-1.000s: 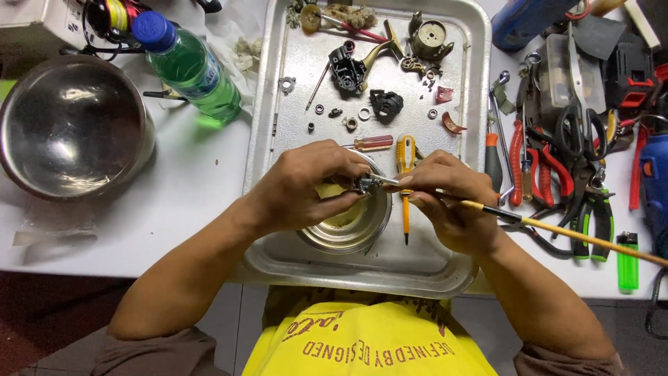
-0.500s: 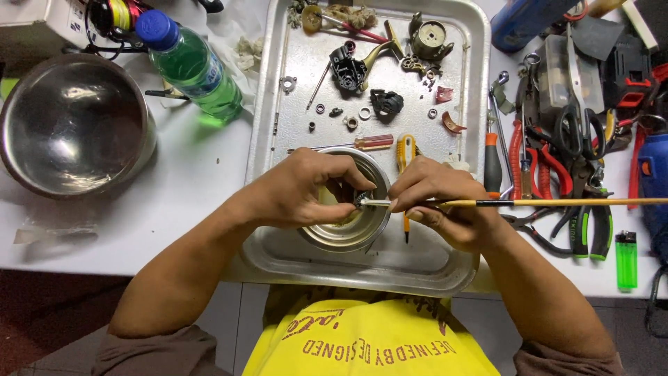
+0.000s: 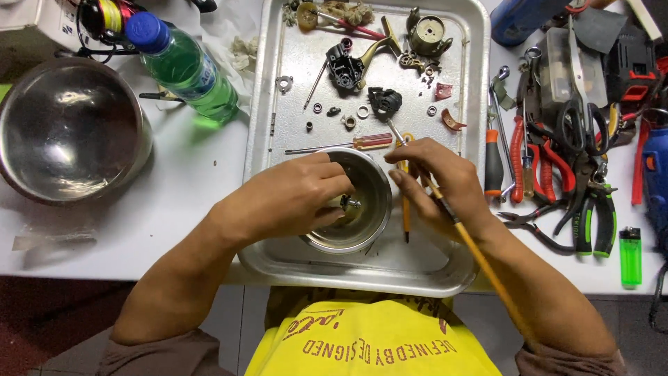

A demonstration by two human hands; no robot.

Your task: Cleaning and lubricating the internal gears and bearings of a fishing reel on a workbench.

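Small metal part held over a little steel bowl, thin brush in the other hand.

The left hand (image 3: 292, 202) pinches a small silvery, shiny part (image 3: 350, 204) with a round hub, just above the small steel bowl (image 3: 369, 209) in the metal tray (image 3: 278, 139). The right hand (image 3: 442, 184) grips a long yellow-handled brush (image 3: 480, 257), its tip pointing up the tray; a yellow screwdriver (image 3: 406, 209) lies beside the bowl.

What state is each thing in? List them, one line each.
Left hand: holding a small metal part over the small bowl.
Right hand: gripping a thin brush.
Green bottle: capped, lying tilted.
Large bowl: upright, empty.
Tray: strewn with parts.
Green lighter: lying flat.
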